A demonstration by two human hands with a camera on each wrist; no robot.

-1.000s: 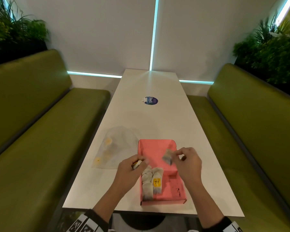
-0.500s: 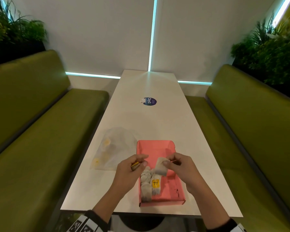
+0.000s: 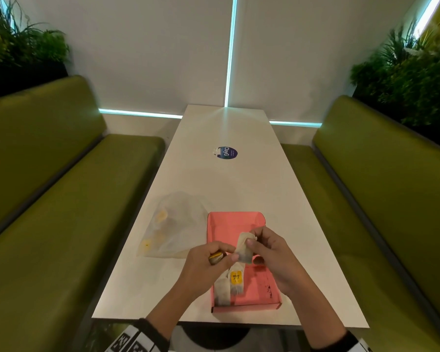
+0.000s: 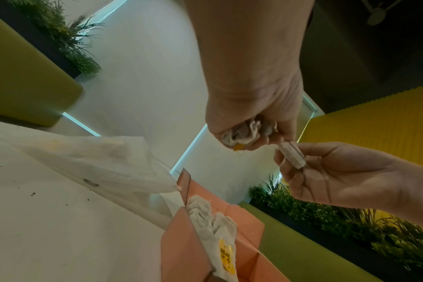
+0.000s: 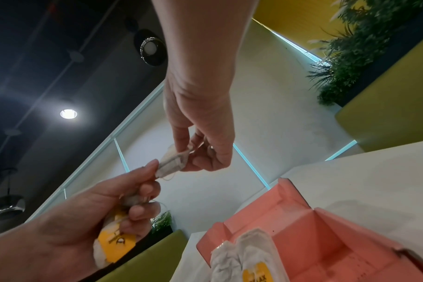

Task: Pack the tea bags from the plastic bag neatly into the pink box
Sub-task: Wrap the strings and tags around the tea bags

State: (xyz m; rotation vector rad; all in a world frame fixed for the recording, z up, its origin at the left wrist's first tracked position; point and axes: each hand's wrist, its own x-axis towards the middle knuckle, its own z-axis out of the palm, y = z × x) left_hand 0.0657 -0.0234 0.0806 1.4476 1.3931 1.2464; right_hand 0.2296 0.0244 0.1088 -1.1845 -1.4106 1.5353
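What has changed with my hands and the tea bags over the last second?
The right hand has moved left with its pale paper tea bag, and the left hand now pinches that bag's lower end too, while still gripping a crumpled yellow-tagged tea bag. The pink cardboard box, its packed bags and the translucent plastic bag stayed put.
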